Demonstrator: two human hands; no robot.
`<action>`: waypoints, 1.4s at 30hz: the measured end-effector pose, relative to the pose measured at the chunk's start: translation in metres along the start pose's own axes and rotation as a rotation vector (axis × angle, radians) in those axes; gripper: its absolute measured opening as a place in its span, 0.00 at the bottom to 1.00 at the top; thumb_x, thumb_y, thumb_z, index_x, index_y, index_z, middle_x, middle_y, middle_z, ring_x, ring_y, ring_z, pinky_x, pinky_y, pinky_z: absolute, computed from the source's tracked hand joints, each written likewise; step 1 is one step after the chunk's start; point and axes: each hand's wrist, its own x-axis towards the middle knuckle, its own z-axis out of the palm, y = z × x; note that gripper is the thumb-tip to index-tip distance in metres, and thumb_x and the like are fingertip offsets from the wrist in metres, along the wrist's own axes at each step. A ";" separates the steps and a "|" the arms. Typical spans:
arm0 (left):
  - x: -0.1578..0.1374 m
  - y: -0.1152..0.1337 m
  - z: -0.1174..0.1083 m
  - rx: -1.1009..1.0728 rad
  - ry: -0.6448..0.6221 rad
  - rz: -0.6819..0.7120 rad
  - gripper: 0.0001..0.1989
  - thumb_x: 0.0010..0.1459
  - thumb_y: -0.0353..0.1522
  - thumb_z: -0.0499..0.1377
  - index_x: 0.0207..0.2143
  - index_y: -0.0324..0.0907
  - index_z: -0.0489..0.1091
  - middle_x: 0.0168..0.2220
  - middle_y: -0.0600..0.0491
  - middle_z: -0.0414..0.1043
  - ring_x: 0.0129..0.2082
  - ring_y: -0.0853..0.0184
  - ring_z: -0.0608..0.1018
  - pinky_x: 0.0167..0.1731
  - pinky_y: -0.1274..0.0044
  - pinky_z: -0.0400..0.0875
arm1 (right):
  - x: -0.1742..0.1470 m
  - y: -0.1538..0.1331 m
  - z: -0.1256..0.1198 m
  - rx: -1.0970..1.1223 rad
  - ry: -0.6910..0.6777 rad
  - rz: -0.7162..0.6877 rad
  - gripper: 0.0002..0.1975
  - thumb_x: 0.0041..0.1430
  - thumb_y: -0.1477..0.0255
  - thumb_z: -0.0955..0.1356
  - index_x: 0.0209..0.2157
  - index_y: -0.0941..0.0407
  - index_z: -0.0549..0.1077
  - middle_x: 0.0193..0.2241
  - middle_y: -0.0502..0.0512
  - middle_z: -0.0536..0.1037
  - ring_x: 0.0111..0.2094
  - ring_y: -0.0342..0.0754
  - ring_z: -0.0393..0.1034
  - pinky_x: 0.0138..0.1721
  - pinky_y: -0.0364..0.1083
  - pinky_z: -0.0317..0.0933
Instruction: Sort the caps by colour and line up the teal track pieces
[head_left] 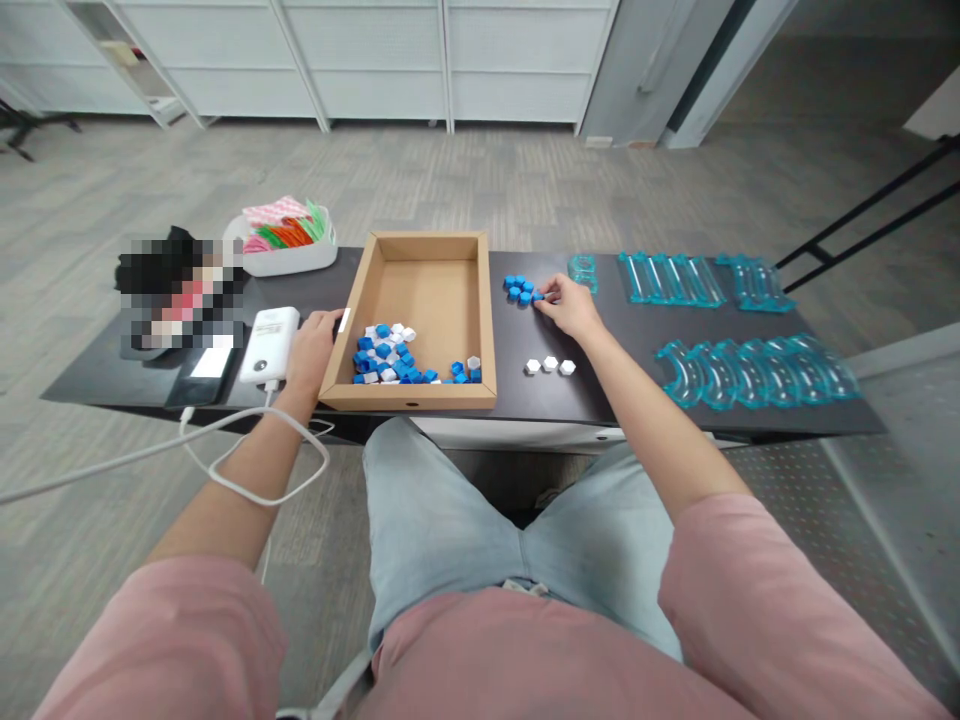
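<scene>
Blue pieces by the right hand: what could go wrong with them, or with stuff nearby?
The right hand might bump the blue pieces at its fingertips out of their cluster. The white cable loops across the left forearm, so moving that arm could tug it.

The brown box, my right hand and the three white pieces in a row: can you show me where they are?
Brown box (431, 290): head view, on its bare bottom.
Right hand (572, 304): head view, on the back of the hand.
White pieces (551, 364): head view, on the middle one.

no legible text; faint print on white device (268, 347) too small
</scene>
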 end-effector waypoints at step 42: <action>0.004 0.000 0.005 -0.021 0.012 0.008 0.28 0.80 0.27 0.52 0.76 0.35 0.76 0.71 0.34 0.78 0.67 0.45 0.80 0.72 0.58 0.74 | -0.105 -0.062 -0.085 0.042 -0.081 -0.181 0.19 0.60 0.60 0.81 0.49 0.50 0.80 0.46 0.58 0.89 0.42 0.55 0.82 0.48 0.55 0.78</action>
